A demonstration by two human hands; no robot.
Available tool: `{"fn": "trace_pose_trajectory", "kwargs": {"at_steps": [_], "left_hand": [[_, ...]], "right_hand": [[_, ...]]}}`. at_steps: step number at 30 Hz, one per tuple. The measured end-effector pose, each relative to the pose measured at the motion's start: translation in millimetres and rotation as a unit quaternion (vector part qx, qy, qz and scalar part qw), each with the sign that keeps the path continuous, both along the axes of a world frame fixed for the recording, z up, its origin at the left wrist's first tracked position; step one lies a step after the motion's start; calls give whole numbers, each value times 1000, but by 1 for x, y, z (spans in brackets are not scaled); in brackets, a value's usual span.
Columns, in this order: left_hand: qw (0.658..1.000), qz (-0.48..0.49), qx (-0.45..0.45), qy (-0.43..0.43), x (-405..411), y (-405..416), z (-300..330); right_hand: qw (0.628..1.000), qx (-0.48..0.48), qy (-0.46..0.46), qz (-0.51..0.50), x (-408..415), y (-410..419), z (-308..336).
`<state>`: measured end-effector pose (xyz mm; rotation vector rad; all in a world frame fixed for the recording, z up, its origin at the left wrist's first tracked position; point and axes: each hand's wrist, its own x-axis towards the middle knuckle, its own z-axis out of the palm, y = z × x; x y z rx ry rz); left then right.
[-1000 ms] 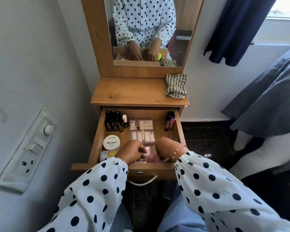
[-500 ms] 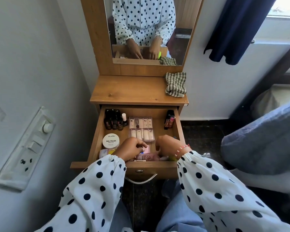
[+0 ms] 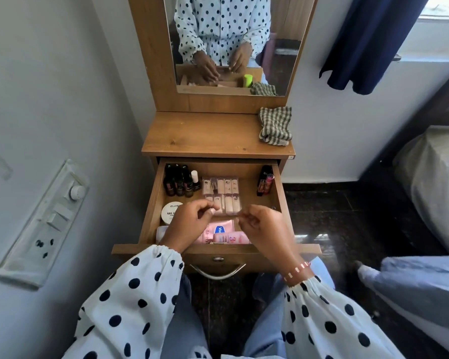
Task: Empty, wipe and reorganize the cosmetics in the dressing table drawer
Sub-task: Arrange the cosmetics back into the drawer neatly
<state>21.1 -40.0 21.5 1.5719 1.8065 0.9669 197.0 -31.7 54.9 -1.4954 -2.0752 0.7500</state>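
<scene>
a wooden dressing table (image 3: 213, 136) stands against the far wall, its mirror (image 3: 233, 42) showing a polka-dot blouse and two hands. its drawer (image 3: 151, 203) is pulled open toward the near side, with a curved metal handle (image 3: 217, 272) on the front. on the tabletop, at the far right corner, lies a crumpled checked cloth (image 3: 275, 125). on the left wall sits a white switch panel (image 3: 47, 221); at the right hang a dark blue curtain (image 3: 368, 42) and, lower, the edge of a bed (image 3: 436, 182).

inside the drawer the cosmetics are laid out in groups. a clear pack of pale nail tips (image 3: 222, 193) lies in the middle toward the far side. a row of dark nail polish bottles (image 3: 179, 182) stands in the far left corner, one with a white cap. two lipsticks (image 3: 265, 182) lean in the far right corner. a round white tin (image 3: 170, 212) marked nail polish sits at the left, partly hidden by the wrist. pink sachets and a pink tube (image 3: 226, 234) lie along the near edge.

both hands hover above the near half of the drawer — apart from each other. the left hand (image 3: 189, 221) has fingers curled loosely, thumb and forefinger close together; whether it pinches anything i cannot tell. the right hand (image 3: 262, 226), with a beaded bracelet (image 3: 296, 271) at the wrist, is likewise curled with fingertips drawn together — whether it holds something is unclear.
</scene>
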Motion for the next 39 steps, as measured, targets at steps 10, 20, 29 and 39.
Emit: {"fn": "trace_pose_trajectory", "kwargs": {"at_steps": [10,20,29,39], "left_hand": [[997,-17,37,62,-7,-47,-3],[950,30,139,279,4,-65,-10],[945,27,147,292,1,-47,-8],[953,23,112,279,-7,-13,-8]], "right_hand": [[995,51,-2,82,7,-36,-18],[989,101,-19,111,12,-44,-26],[985,112,-24,131,11,-26,-26],[985,116,-34,124,2,10,-25]]}}
